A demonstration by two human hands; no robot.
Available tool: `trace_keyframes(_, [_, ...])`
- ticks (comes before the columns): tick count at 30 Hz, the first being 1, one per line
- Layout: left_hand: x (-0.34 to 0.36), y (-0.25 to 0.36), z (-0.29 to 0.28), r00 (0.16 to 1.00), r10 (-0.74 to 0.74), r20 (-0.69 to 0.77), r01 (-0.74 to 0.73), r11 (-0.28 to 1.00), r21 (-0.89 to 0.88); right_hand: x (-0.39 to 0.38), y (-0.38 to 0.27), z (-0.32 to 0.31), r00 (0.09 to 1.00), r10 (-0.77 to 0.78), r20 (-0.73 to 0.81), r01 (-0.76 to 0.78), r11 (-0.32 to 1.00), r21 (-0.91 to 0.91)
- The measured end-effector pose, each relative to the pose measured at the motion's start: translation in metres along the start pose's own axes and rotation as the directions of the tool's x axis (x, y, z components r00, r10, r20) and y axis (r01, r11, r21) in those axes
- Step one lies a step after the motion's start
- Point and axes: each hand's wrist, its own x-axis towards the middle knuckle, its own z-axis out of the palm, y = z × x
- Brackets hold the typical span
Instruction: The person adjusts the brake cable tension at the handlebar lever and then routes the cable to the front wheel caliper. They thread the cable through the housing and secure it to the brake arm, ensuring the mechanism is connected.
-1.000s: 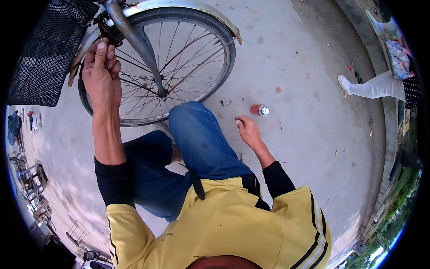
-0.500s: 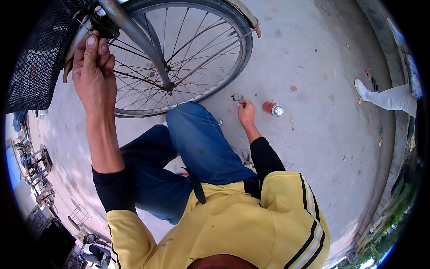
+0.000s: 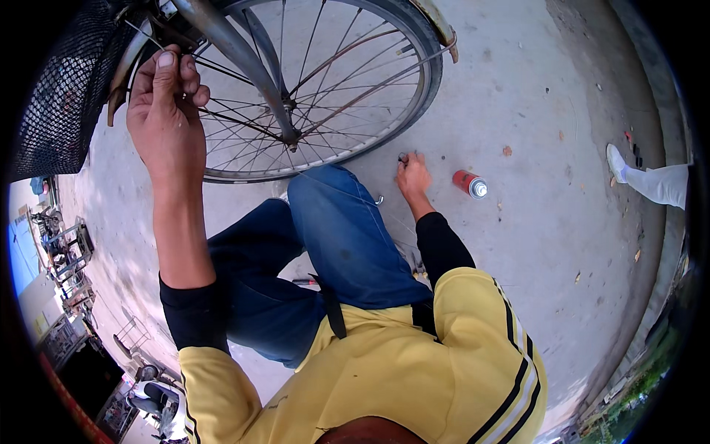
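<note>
My left hand (image 3: 166, 122) pinches a thin cable (image 3: 148, 35) beside the brake and rusty fork (image 3: 251, 70) of a bicycle, near its black mesh basket (image 3: 55, 103). The front wheel (image 3: 425, 89) stands beyond my bent knees, spokes showing. My right hand (image 3: 413, 177) is down on the concrete (image 3: 532, 251), fingers closed around a small dark piece (image 3: 403, 157) that I cannot make out clearly. A red spray can (image 3: 464, 180) with a silver top lies just right of that hand. A small silver hook (image 3: 379, 200) is by my knee.
At the right, another person's white-trousered leg and white shoe (image 3: 651, 185) are near a concrete curb edge (image 3: 658, 251). Small debris dots the ground there. Along the far left are metal carts (image 3: 66, 251) and a parked white scooter (image 3: 163, 407).
My right hand has reached forward from beside my knee to the dark piece on the ground. My left hand still pinches at the brake. The view has shifted, showing less of the other person.
</note>
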Motion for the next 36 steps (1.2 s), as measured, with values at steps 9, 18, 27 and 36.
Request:
trace_keyframes(9, [-0.029, 0.013, 0.014, 0.942, 0.335, -0.011, -0.255, 0.738, 0.625, -0.043, -0.065, -0.104, 0.995, 0.011, 0.096, -0.081, 0.638, 0.766])
trace_keyframes(18, [-0.097, 0.012, 0.072, 0.623, -0.059, 0.780, -0.548, 0.678, 0.489, -0.098, -0.143, -0.225, 0.961, -0.247, 0.124, -0.036, 0.335, 0.942])
trace_keyframes(27, [-0.107, -0.017, 0.079, 0.657, -0.486, 0.576, 0.306, 0.871, 0.384, -0.109, -0.170, -0.268, 0.942, -0.332, 0.054, 0.081, 0.379, 0.922])
trace_keyframes(36, [-0.100, -0.001, 0.088, 0.572, -0.369, 0.733, -0.040, 0.879, 0.475, -0.108, -0.159, -0.290, 0.897, -0.325, 0.299, -0.174, 0.364, 0.915])
